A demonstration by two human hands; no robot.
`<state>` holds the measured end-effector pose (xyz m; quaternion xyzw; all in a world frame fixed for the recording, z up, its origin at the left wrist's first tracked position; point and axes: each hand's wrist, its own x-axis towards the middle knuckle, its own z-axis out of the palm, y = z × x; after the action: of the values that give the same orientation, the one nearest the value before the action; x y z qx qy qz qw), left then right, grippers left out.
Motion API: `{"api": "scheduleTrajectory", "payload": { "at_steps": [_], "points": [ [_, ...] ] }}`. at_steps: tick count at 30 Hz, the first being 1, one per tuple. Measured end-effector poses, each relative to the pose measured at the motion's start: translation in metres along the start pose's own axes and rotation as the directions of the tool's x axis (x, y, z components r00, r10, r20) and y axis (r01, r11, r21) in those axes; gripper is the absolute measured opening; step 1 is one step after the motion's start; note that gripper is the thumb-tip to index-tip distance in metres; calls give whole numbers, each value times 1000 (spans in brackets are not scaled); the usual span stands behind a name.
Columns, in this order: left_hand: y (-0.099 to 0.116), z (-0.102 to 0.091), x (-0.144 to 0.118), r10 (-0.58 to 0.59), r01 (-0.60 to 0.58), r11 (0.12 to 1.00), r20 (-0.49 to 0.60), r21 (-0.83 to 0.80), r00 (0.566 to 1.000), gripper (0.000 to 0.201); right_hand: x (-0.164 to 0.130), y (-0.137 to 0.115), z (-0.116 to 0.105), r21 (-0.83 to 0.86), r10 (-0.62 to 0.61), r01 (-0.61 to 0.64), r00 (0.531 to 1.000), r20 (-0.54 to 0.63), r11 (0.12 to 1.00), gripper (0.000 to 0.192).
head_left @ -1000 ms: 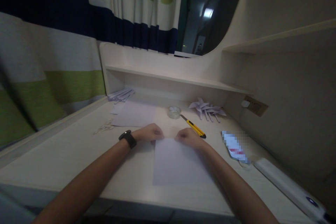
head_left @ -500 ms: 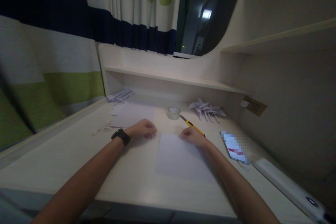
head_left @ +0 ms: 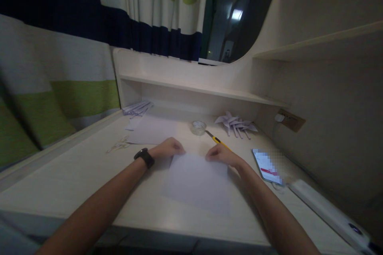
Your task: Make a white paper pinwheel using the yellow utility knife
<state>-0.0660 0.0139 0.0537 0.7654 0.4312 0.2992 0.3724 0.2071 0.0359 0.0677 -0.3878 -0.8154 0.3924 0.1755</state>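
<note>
Pinching the far edge of the sheet of paper (head_left: 197, 181), that's what I read from both hands: the left hand (head_left: 167, 148) has its fingers curled onto the far left corner, the right hand (head_left: 220, 154) onto the far right corner, each thumb and fingertips closed on the paper. The sheet lies flat on the bench (head_left: 89, 175), straight in front of me, its near edge free. I judge the two-corner hold keeps it square and steady.

Taking the sheet as my landmark: a black wristwatch (head_left: 144, 157) sits left of it on the left wrist. Just beyond it, a yellow utility knife (head_left: 218, 140) pokes out past the right hand, and a roll of clear tape (head_left: 198, 127) stands further back. Another flat sheet (head_left: 152, 130) lies beyond and left; folded paper pinwheels (head_left: 236, 124) lie beyond and right. A phone (head_left: 266, 165) rests to its right.

Against half a second ago, the sheet has slid left and turned slightly, and the left hand now touches its corner.
</note>
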Motion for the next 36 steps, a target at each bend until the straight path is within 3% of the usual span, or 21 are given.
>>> {"api": "scheduleTrajectory", "payload": {
  "at_steps": [4,9,15,18,22,26,30,36],
  "points": [
    [-1,-9,-3,-30,30,998,12,-48,999,27,-7,6,-18,56,67,-69,997,33,996,12],
    [-9,-17,-6,-61,61,997,18,-48,998,25,-14,22,-35,136,192,-217,965,177,967,14],
    [-13,-21,-5,-58,58,997,-3,-41,998,25,-20,33,-49,101,241,-274,936,255,956,18],
    [-14,-24,-7,-81,80,995,-7,-61,997,27,-19,33,-47,118,224,-243,963,152,963,17],
    [-14,-25,-7,-75,77,995,27,-61,997,30,-14,22,-33,291,90,-67,994,-65,954,32],
    [-13,-21,-5,-15,16,999,23,-45,1000,33,-6,14,-13,246,39,-24,998,-55,969,34],
    [-8,-20,-6,-48,51,997,46,-62,998,33,3,17,-1,157,30,-20,997,-66,987,25],
    [2,-18,-7,11,-7,999,84,-45,996,29,6,17,5,204,49,-34,996,-68,978,22]
  ]
}}
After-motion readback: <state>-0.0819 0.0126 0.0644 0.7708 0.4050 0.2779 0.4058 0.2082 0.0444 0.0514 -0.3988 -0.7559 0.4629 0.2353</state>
